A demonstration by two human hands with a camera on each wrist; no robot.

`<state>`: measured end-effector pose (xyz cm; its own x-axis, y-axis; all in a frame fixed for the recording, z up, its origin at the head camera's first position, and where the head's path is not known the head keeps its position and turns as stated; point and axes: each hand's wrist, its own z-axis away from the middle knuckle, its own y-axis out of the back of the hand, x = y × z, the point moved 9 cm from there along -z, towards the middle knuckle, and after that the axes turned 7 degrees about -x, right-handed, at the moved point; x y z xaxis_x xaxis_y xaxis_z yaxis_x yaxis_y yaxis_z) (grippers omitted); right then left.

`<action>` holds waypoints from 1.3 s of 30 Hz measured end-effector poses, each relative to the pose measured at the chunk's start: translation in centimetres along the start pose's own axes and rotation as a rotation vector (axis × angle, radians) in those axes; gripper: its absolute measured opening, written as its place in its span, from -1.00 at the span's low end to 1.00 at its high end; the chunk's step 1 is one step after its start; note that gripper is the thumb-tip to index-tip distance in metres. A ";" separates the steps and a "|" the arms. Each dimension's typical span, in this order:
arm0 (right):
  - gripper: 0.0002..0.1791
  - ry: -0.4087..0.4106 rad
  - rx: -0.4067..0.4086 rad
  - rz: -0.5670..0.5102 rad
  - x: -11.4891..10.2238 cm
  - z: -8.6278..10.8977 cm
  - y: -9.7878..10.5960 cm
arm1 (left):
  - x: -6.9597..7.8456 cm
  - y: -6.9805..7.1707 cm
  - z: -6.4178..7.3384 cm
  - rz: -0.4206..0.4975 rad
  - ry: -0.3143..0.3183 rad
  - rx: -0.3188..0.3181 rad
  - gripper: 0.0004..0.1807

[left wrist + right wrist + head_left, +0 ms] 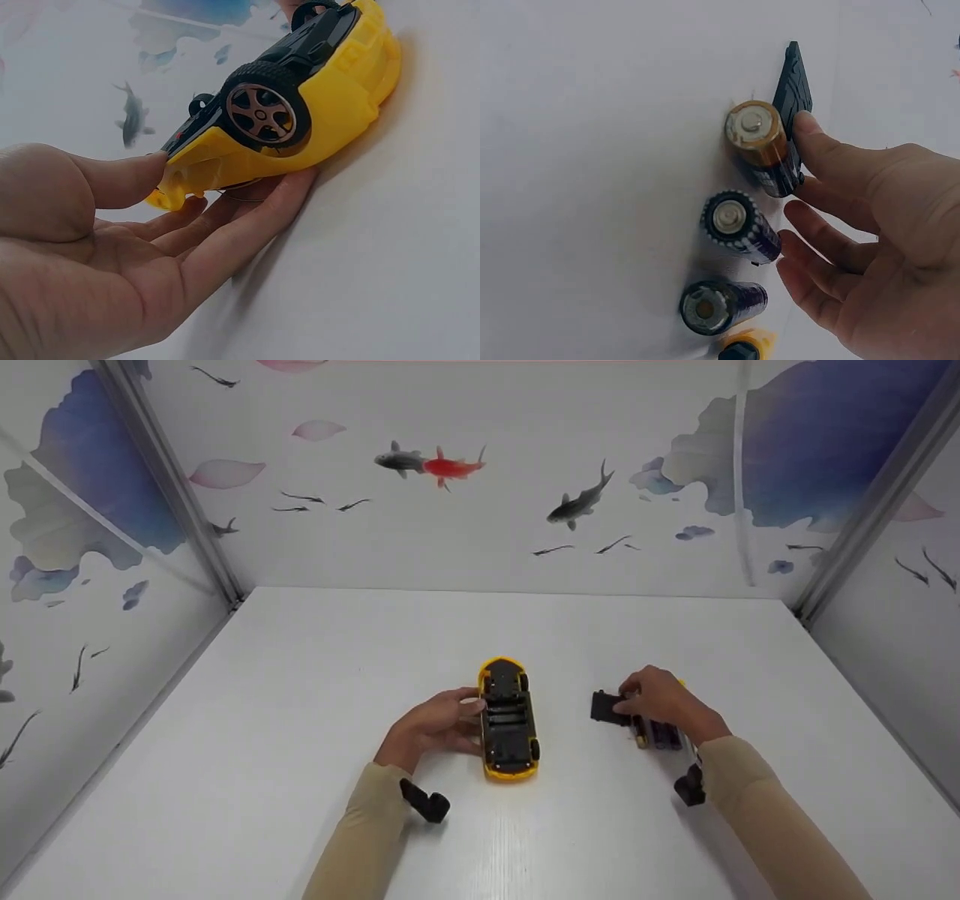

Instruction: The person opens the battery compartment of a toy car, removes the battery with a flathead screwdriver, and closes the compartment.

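Note:
A yellow toy car (pixel 508 727) lies upside down, its black underside facing up and an open battery compartment showing in it. My left hand (pixel 439 721) grips the car's left side. In the left wrist view the thumb (pixel 124 180) presses the edge by the underside while the fingers reach beneath the body. Over to the right, my right hand (pixel 664 697) pinches a flat black battery cover (pixel 609 708). Three batteries stand out in the right wrist view: one copper-topped battery (pixel 757 139) beside the cover, then two dark batteries (pixel 739 225) in a row.
A yellow item with a black tip (pixel 744 346) lies past the batteries, mostly cut off. The white table (pixel 300 660) is bounded by printed walls (pixel 487 540) at the back and both sides.

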<state>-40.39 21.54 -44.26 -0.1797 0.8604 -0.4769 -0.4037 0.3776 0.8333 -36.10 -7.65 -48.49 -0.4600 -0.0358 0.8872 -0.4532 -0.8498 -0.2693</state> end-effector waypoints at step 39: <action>-0.66 0.171 0.277 -0.445 -6.3 1.9 2.1 | -0.1 0.0 -0.2 -0.018 0.002 0.004 -0.40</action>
<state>-38.43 17.57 -39.00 -0.1978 0.5378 -0.8195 -0.2270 0.7882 0.5721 -36.22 -7.57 -48.66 -0.4529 -0.0196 0.8913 -0.4584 -0.8523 -0.2517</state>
